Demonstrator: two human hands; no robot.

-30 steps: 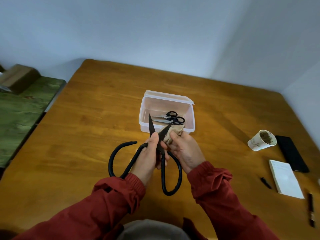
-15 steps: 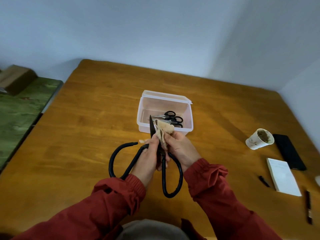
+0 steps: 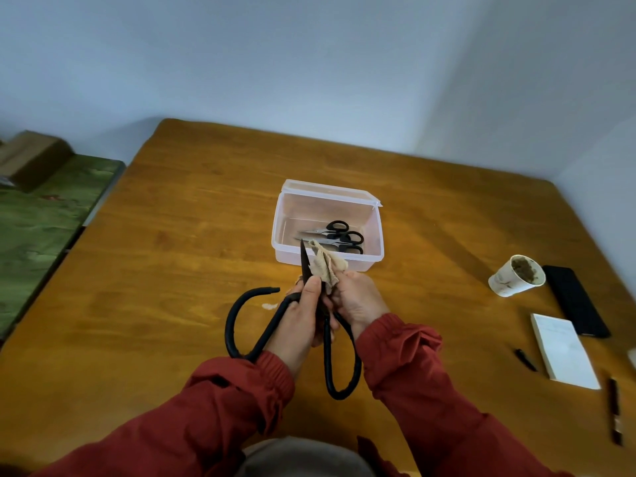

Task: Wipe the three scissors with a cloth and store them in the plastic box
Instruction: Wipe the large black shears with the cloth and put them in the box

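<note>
My left hand (image 3: 303, 315) grips the large black scissors (image 3: 254, 339) near the pivot, blades pointing up and away, looped handles hanging toward me. My right hand (image 3: 358, 301) pinches a beige cloth (image 3: 325, 261) wrapped over one blade; the other blade tip shows bare to the left of the cloth. Just beyond, the clear plastic box (image 3: 285, 249) stands open on the wooden table, and two small black-handled scissors (image 3: 339, 237) lie inside it.
To the right on the table are a paper cup (image 3: 516, 277) with brown contents, a black phone (image 3: 574, 301), a white notepad (image 3: 564, 352) and two dark pens (image 3: 614, 411). A green-covered surface (image 3: 38, 228) lies beyond the table's left edge. Walls meet behind the table.
The cloth in my right hand has slid up along the blade, from its base toward the tip. My left hand has kept its hold on the large scissors.
</note>
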